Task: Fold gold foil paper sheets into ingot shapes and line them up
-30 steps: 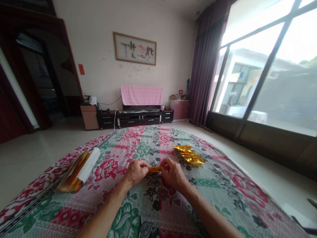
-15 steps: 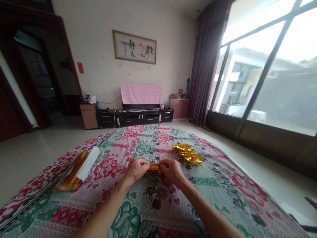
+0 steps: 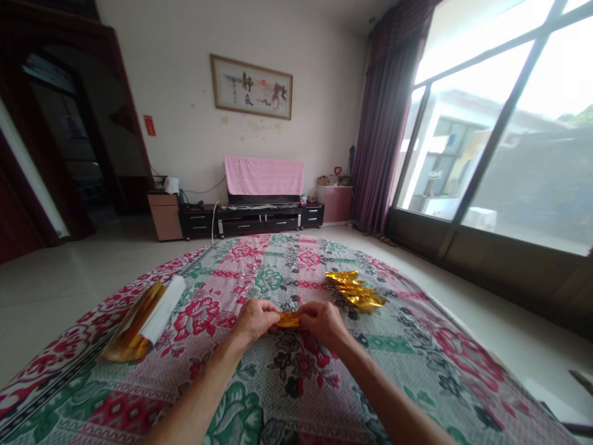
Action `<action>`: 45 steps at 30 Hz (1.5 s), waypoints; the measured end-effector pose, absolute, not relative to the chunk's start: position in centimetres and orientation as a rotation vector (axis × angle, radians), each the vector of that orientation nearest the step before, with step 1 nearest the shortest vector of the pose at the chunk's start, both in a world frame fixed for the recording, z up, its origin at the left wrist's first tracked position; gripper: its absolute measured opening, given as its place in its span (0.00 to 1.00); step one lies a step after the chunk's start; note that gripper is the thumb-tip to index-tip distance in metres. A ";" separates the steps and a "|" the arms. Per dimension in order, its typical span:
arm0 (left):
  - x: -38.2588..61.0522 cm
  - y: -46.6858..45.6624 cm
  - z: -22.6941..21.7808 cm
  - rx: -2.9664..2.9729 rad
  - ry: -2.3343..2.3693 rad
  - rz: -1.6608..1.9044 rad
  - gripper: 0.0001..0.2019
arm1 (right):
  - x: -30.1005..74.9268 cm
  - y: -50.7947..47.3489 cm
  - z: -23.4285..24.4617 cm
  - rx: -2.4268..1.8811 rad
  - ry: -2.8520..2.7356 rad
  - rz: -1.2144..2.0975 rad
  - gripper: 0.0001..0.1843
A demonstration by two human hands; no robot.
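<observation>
A small folded piece of gold foil paper (image 3: 288,319) is stretched between my hands, low over the middle of the table. My left hand (image 3: 257,318) pinches its left end. At the other end, the thumb and fingers of my right hand (image 3: 319,318) close on it. Fingers hide both ends of the piece. Just beyond my right hand lies a row of folded gold foil pieces (image 3: 356,292). Off to the left rests a loosely curled stack of gold foil sheets (image 3: 134,334) with a white backing.
A floral cloth (image 3: 273,281) covers the round table. Past its far edge stands a low black TV cabinet (image 3: 259,221), with a pink cloth (image 3: 264,175) over the television. Large windows (image 3: 519,148) and a purple curtain (image 3: 384,136) are to the right.
The gold piece between my hands has tipped so that more of its face shows. Both hands stay in nearly the same place.
</observation>
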State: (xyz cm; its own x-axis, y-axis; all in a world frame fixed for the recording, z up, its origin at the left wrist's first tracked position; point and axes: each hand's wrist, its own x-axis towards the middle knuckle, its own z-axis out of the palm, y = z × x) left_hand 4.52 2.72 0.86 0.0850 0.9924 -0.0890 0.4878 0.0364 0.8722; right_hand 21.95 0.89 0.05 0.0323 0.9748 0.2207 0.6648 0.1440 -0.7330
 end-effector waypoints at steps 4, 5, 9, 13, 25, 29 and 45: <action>4.5 2.7 1.1 1.486 1.500 0.799 0.08 | 22.3 1.3 -0.7 -1.515 -1.683 0.737 0.13; 4.5 2.7 1.2 1.479 1.499 0.798 0.08 | 22.4 1.4 -0.9 -1.493 -1.683 0.766 0.14; 4.6 2.7 1.3 1.448 1.507 0.780 0.08 | 22.5 1.5 -1.1 -1.465 -1.682 0.812 0.14; 4.7 2.6 1.7 1.412 1.521 0.752 0.08 | 22.5 1.3 -0.7 -1.487 -1.686 0.839 0.15; 4.8 2.3 2.1 1.394 1.540 0.729 0.08 | 22.8 1.7 -1.4 -1.557 -1.692 0.851 0.15; 4.8 2.4 2.0 1.392 1.547 0.739 0.08 | 22.8 1.6 -1.3 -1.547 -1.688 0.849 0.15; 4.8 2.3 2.0 1.413 1.545 0.727 0.09 | 22.6 1.2 -0.4 -1.578 -1.707 0.825 0.15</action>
State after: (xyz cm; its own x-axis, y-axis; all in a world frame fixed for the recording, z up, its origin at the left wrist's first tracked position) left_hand 4.79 2.34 1.99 0.0495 0.9738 -0.2220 0.4492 0.1768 0.8758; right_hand 22.56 1.17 -0.40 -0.0516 0.9973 0.0517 0.5793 0.0720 -0.8120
